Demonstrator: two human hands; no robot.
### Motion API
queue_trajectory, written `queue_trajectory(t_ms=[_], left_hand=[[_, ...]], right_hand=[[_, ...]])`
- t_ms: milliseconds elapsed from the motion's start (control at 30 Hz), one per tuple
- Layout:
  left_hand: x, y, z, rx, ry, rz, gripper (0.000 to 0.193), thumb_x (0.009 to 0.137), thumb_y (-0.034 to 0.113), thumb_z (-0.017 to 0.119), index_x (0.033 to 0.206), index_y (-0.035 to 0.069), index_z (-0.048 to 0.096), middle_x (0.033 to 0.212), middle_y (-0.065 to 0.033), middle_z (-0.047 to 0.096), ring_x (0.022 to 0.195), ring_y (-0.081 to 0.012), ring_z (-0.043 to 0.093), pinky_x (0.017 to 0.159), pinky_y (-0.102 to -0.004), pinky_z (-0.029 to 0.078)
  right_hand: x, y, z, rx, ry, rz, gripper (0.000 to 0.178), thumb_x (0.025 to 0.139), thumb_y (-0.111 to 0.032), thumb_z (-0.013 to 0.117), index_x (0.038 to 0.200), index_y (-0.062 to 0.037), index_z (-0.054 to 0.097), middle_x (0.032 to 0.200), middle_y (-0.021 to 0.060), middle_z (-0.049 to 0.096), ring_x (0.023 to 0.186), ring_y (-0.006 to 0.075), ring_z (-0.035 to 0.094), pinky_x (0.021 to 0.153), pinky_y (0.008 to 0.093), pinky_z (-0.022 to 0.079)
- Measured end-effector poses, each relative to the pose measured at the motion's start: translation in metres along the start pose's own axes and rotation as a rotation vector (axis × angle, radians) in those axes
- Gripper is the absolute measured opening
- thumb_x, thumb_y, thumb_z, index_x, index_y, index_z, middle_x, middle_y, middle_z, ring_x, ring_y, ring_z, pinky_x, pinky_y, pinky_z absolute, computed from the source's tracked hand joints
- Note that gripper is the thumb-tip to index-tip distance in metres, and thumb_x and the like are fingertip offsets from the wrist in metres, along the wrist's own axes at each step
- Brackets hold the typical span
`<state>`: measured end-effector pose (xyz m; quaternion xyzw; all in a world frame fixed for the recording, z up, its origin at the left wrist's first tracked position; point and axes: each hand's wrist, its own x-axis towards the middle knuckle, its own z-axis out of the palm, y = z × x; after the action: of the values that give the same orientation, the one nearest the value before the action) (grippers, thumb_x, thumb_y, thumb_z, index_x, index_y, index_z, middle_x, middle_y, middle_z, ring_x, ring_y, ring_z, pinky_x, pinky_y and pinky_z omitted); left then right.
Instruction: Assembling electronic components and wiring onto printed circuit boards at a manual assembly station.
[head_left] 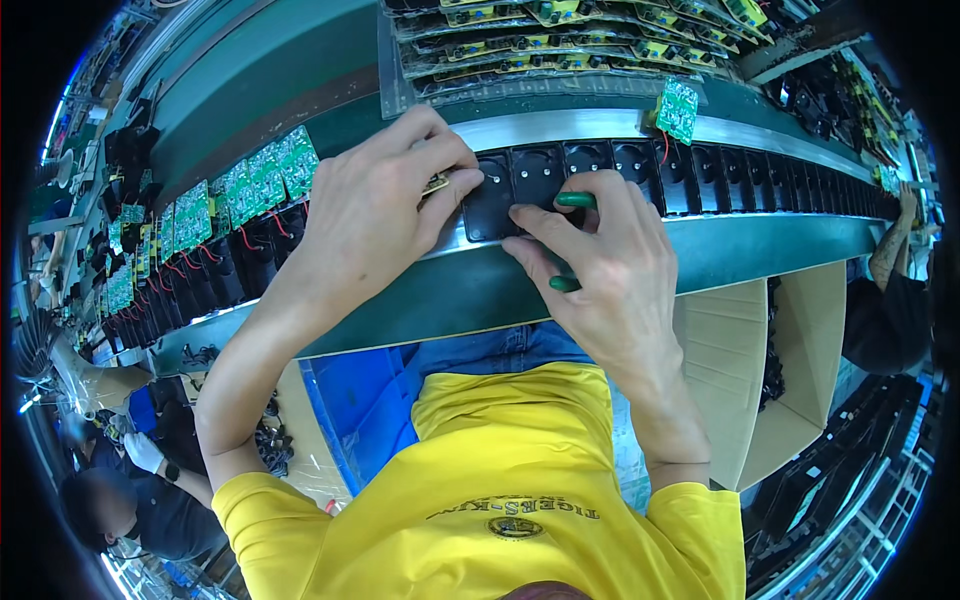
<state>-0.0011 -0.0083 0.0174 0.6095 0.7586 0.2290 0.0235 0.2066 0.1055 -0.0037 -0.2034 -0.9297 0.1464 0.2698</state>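
Observation:
My left hand (385, 190) is closed, thumb against fingers, on a small circuit board (436, 184); only its edge shows. It is just left of a black plastic housing (489, 208) in the row before me. A tool with two green handles (576, 200) is tucked in my right hand (620, 265); its head is hidden, so pliers or cutters I cannot tell. The thumb and forefinger of that hand reach to the right edge of the same housing. Its moulded inside faces up.
More black housings (735, 180) run along the metal rail to the right. Green boards with red wires (240, 190) sit at the housings on the left; one board (677, 110) lies beyond the rail. Stacked board trays (560, 45) stand behind. A cardboard box (735, 370) is lower right. Other people work at both sides.

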Motion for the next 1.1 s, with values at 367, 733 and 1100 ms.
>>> queue_trajectory(t_ms=[367,733,1100], left_hand=[[0.011,0.002,0.012,-0.123,0.023,-0.072,0.005,0.096,0.013,0.082,0.095,0.009,0.083,0.106,0.0009,0.067,0.085,-0.0212,0.067,0.074,-0.0367,0.054],[0.013,0.005,0.014,0.044,0.015,0.004,0.004,0.095,0.012,0.083,0.094,0.009,0.083,0.105,0.0002,0.065,0.092,-0.0212,0.067,0.074,-0.0358,0.056],[0.013,0.007,0.02,0.217,0.078,0.191,0.007,0.091,0.012,0.084,0.088,0.008,0.079,0.108,-0.003,0.062,0.094,-0.0224,0.063,0.068,-0.0363,0.054]], right_hand=[[-0.003,0.004,0.009,0.005,0.031,0.021,0.022,0.085,-0.014,0.096,0.107,-0.0146,0.091,0.118,0.0044,0.066,0.092,0.0217,0.062,0.078,0.0349,0.055],[-0.005,0.004,0.009,-0.003,0.026,0.019,0.021,0.086,-0.016,0.096,0.106,-0.0147,0.09,0.116,0.0046,0.065,0.092,0.0222,0.062,0.077,0.0358,0.054],[0.003,0.0,-0.004,0.137,-0.015,0.029,0.042,0.087,-0.015,0.095,0.127,-0.0145,0.085,0.115,0.0055,0.067,0.088,0.0202,0.06,0.077,0.0344,0.053]])
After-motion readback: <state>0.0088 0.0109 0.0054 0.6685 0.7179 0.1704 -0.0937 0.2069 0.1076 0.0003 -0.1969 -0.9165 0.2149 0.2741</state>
